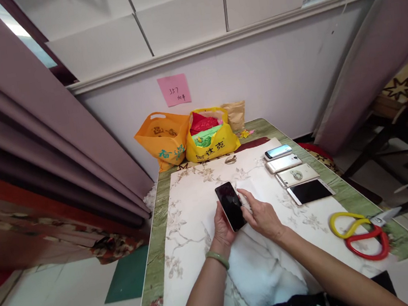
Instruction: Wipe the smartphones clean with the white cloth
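A dark-screened smartphone is held tilted above the table, its screen facing up. My left hand wraps round its lower left side, with a green bangle on the wrist. At the phone's right edge, the thumb and index finger of my right hand are closed against it. Something pale shows between those two fingers; I cannot tell what it is. Below my hands, a fluffy white cloth lies bunched at the near edge of the table. The phone's back is hidden.
Several other phones lie in a column at the right, among them a white one. Large scissors with yellow and red handles lie near the right edge. Orange and yellow bags stand at the back, with glasses before them.
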Demonstrator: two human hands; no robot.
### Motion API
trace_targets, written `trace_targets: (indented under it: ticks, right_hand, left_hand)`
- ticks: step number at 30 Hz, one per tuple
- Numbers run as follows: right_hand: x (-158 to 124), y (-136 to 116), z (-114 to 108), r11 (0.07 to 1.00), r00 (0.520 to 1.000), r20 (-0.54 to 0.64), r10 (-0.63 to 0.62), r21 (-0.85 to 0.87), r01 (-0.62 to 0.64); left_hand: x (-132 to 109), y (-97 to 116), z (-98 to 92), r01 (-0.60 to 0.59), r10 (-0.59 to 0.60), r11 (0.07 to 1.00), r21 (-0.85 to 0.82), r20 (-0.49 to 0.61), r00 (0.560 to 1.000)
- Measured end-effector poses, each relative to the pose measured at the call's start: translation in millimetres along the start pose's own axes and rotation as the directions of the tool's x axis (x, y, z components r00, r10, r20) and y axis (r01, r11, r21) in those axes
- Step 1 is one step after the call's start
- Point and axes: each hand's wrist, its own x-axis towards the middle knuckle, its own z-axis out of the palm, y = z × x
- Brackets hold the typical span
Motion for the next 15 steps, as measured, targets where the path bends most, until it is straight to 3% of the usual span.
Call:
trace_targets:
  ticks: [7, 15]
  right_hand:
    - [-2.2, 2.3, 1.3, 1.000, 0.999, -0.044, -0.008, 0.027, 0.009]
    - [-7.0, 0.9, 2.9, 1.000, 0.999, -0.018, -0.028, -0.007, 0.028]
  left_hand:
    - [-1.0, 0.3, -0.1, 0.015, -0.014, 1.000, -0.018, 0.040, 0.999]
    - [6.3, 0.7, -9.1, 0.028, -0.027, 0.999, -0.025, 0.036, 0.999]
